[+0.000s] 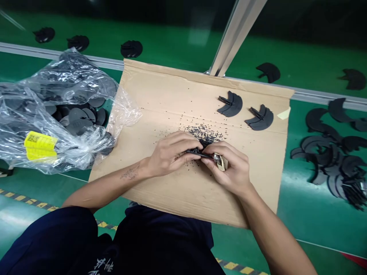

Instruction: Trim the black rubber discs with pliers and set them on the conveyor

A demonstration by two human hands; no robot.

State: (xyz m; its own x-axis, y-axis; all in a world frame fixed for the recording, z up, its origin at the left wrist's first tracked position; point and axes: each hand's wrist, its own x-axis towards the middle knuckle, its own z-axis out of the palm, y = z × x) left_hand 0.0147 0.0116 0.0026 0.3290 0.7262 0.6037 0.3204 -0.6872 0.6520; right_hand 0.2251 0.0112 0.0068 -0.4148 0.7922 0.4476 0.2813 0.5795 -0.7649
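Observation:
My left hand is closed in a pinch on a dark plastic part, held edge-on over the cardboard sheet. My right hand meets it from the other side, fingers closed round a small tool with shiny metal and a beige piece; its exact kind is partly hidden by the fingers. Just beyond the fingertips lies a heap of tiny black scraps, with more specks scattered about. Two black curved parts with a ribbed stem, one left of the other, rest farther back on the cardboard.
At left a clear plastic bag with a yellow label holds many black discs. Several black curved pieces lie piled on the green surface at right. A metal post rises behind the cardboard, and more black parts lie beyond the rail.

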